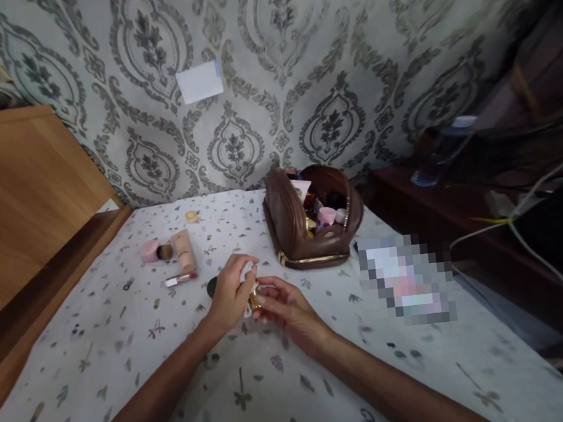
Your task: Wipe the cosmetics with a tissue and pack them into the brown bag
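Observation:
Near the middle of the patterned white cloth, my left hand point(230, 293) is closed on a white item point(248, 307), too small to identify. Touching it from the right, my right hand point(289, 309) has its fingers wrapped round a small gold item point(254, 300). A dark round object point(212, 287) lies partly behind my left hand. Behind my hands stands an open brown cosmetic bag point(282, 221) with several items inside, among them a pink jar point(326, 215).
At the left lie a beige tube point(184, 251), a lip gloss point(181, 278), a pink item point(149, 251) with a brush point(165, 251), and a yellow pot point(192, 216). A blurred-out device point(404, 278), a bottle point(436, 154) and a white cable point(543, 264) are at the right.

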A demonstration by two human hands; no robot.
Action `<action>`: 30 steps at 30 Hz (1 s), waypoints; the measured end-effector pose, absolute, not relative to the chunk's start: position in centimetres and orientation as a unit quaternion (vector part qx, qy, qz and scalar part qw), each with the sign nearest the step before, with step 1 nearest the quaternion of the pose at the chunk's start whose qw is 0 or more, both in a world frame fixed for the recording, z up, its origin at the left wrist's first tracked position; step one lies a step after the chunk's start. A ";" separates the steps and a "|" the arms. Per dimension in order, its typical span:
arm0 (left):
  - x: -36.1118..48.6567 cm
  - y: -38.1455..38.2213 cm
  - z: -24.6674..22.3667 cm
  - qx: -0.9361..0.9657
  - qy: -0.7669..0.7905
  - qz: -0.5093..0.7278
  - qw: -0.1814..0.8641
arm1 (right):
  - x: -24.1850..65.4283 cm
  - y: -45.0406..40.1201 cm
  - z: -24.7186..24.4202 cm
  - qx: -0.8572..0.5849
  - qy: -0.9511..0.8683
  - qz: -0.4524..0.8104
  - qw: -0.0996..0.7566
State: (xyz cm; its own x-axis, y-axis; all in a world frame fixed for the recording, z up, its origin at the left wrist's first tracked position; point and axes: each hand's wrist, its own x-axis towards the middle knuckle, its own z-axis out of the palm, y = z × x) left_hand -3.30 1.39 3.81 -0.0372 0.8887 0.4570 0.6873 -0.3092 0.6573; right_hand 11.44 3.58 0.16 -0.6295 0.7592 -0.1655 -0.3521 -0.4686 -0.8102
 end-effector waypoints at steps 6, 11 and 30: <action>-7.1 -0.2 2.8 0.740 0.634 0.205 -0.087 | 11.6 5.1 -0.5 -0.301 -0.373 0.794 0.373; -8.5 -0.5 2.3 0.737 0.667 0.087 -0.059 | 11.8 5.8 -1.0 -0.318 -0.389 0.770 0.393; -10.4 2.9 3.5 0.669 0.692 0.247 -0.113 | 11.8 5.7 -2.0 -0.323 -0.560 0.635 0.423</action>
State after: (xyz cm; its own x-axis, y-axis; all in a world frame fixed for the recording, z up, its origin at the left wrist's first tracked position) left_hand -10.43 2.87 3.54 -0.0786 0.8698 0.4871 0.9815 -0.0180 0.1904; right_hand 11.84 5.71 -2.02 -0.4333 0.8990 0.0633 -0.1748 -0.0149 -0.9845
